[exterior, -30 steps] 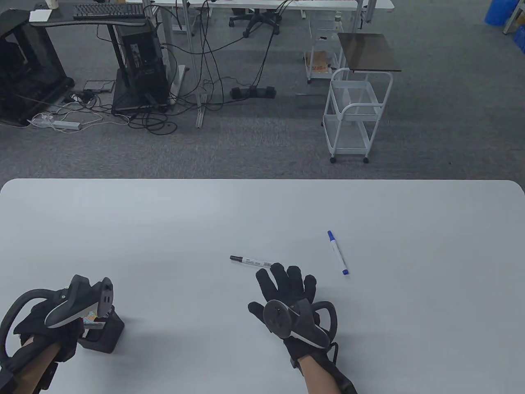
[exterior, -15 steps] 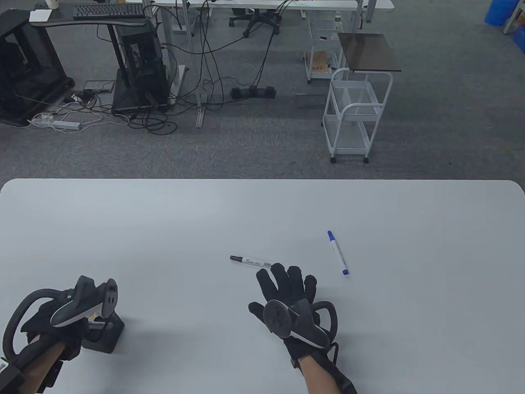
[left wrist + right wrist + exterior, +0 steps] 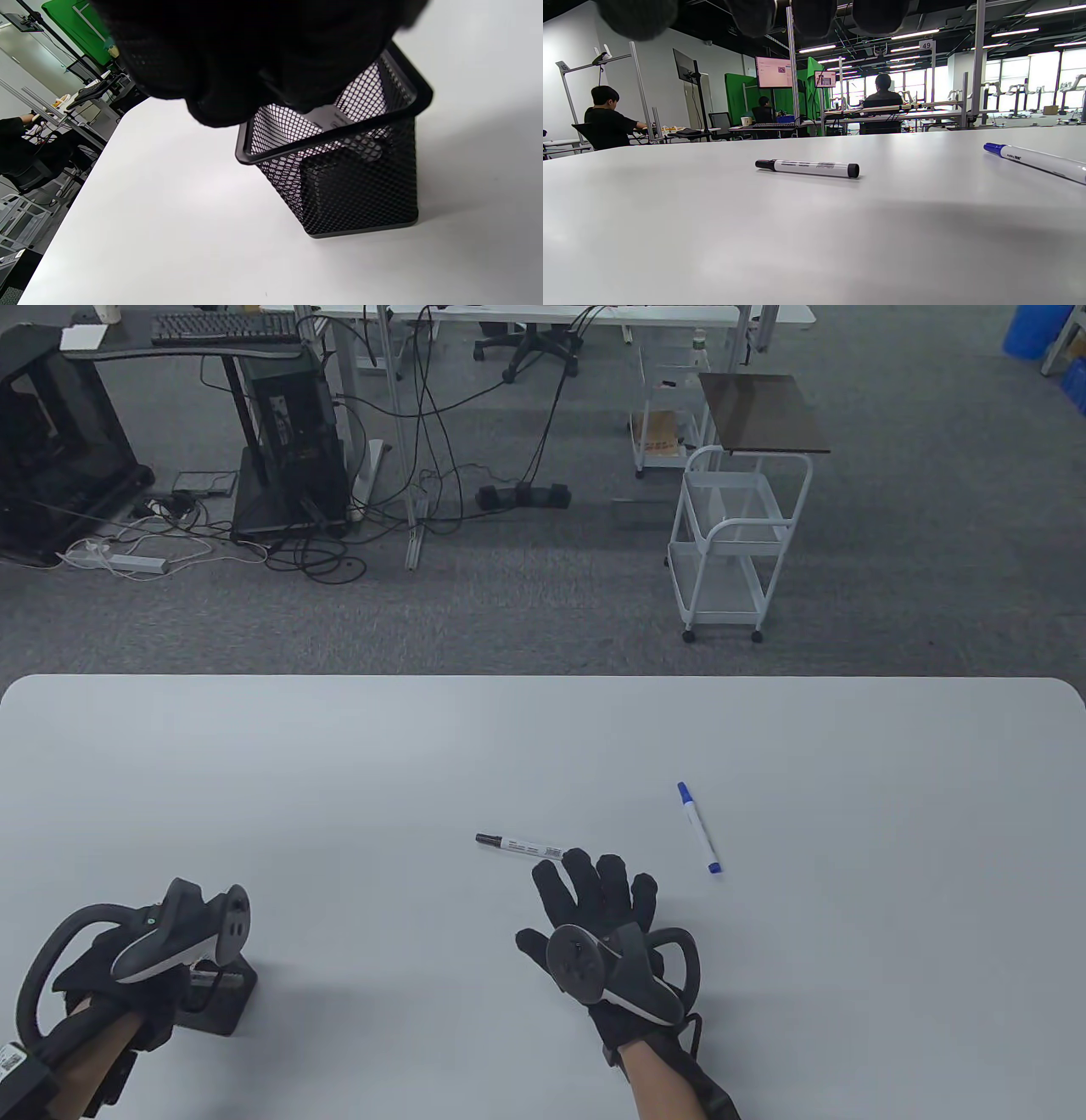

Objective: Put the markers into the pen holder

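Note:
The black mesh pen holder [image 3: 222, 1003] stands at the table's front left and also shows in the left wrist view [image 3: 352, 178]. My left hand [image 3: 127, 984] sits against its left side, with curled fingers [image 3: 254, 63] over the rim, gripping it. A white marker with a black cap [image 3: 519, 845] lies mid-table and shows in the right wrist view [image 3: 808, 168]. A blue-capped marker [image 3: 700, 827] lies further right, also in the right wrist view [image 3: 1035, 161]. My right hand [image 3: 594, 895] is open, fingers spread, just short of the black marker's near end, holding nothing.
The white table [image 3: 339, 780] has rounded far corners. Beyond its far edge is carpet with a white wire cart [image 3: 734, 547] and desks with cables. A paper tag [image 3: 328, 120] lies inside the holder.
My left hand has shifted slightly right and down against the holder. The right hand and both markers have stayed put.

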`<action>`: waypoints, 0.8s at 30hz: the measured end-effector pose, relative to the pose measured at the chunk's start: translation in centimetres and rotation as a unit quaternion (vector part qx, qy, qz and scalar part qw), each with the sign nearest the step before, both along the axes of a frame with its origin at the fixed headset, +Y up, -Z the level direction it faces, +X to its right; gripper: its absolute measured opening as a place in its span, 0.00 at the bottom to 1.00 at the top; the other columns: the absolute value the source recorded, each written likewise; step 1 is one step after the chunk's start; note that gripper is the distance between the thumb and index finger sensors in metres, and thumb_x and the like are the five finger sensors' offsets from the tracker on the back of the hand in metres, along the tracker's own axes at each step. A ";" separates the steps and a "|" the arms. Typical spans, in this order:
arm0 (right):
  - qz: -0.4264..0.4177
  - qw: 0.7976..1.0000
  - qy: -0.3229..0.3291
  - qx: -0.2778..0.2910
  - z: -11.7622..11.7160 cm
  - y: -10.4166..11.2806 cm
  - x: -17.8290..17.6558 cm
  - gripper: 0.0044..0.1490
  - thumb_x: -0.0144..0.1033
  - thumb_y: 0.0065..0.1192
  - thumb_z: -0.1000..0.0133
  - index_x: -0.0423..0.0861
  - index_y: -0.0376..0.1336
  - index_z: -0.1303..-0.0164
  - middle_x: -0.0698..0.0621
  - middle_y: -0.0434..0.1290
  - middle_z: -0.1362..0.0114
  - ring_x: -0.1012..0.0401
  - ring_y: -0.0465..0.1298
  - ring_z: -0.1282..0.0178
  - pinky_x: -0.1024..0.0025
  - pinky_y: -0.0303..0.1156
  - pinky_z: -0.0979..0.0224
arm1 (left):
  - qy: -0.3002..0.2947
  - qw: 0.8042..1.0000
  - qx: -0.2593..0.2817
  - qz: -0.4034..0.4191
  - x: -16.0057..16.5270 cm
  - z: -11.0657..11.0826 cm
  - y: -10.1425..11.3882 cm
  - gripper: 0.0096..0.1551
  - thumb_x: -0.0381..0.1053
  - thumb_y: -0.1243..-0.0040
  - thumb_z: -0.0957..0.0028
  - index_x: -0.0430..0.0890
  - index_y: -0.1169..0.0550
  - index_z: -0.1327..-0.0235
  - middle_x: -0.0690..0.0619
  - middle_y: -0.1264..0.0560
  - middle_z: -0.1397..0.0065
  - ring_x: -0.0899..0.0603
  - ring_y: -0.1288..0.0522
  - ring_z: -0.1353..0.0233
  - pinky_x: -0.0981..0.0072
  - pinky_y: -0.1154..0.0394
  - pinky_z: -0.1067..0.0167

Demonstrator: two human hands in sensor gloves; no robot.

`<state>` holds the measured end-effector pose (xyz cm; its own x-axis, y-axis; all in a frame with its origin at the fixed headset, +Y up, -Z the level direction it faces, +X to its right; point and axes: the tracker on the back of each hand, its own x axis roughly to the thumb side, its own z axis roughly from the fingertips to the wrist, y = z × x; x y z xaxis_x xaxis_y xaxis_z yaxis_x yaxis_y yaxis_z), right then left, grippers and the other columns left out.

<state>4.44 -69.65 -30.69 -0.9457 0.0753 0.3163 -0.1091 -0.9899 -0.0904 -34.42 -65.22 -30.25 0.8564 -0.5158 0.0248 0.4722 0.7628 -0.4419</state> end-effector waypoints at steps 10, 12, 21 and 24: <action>0.003 1.000 0.002 0.000 0.0 0.0 -0.1 0.49 0.66 0.43 0.36 0.52 0.44 0.08 0.39 0.44 0.05 0.31 0.48 0.10 0.26 0.40 0.22 | 0.036 0.999 -0.019 -0.004 -0.5 0.0 -0.1 0.17 0.59 0.31 0.43 0.69 0.12 0.43 0.65 0.26 0.26 0.48 0.21 0.24 0.49 0.25 0.22; 0.004 1.000 0.002 0.000 0.0 -0.1 -0.1 0.49 0.66 0.43 0.36 0.52 0.44 0.08 0.39 0.43 0.05 0.31 0.48 0.10 0.26 0.40 0.22 | 0.039 0.999 -0.024 0.010 -0.8 0.0 0.3 0.25 0.59 0.33 0.43 0.60 0.20 0.31 0.58 0.30 0.20 0.40 0.25 0.20 0.43 0.28 0.21; 0.004 1.000 0.003 0.001 0.0 0.0 -0.2 0.49 0.66 0.43 0.36 0.52 0.44 0.08 0.39 0.44 0.05 0.31 0.48 0.10 0.26 0.41 0.22 | -0.010 0.992 0.114 0.051 1.7 1.9 4.5 0.33 0.61 0.40 0.39 0.58 0.31 0.20 0.52 0.35 0.14 0.36 0.32 0.14 0.32 0.40 0.18; 0.004 1.000 0.005 0.004 0.1 0.1 -0.4 0.49 0.66 0.43 0.36 0.52 0.44 0.07 0.39 0.44 0.05 0.31 0.48 0.10 0.26 0.41 0.22 | -0.064 0.979 0.177 0.077 4.4 2.9 5.3 0.32 0.61 0.43 0.38 0.60 0.32 0.19 0.54 0.35 0.13 0.37 0.34 0.12 0.30 0.43 0.17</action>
<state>4.05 -69.54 -30.55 -0.9428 0.0646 0.3271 -0.1013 -0.9901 -0.0967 -30.00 -59.89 -27.31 0.9260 -0.3770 -0.0202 0.3743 0.9236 -0.0827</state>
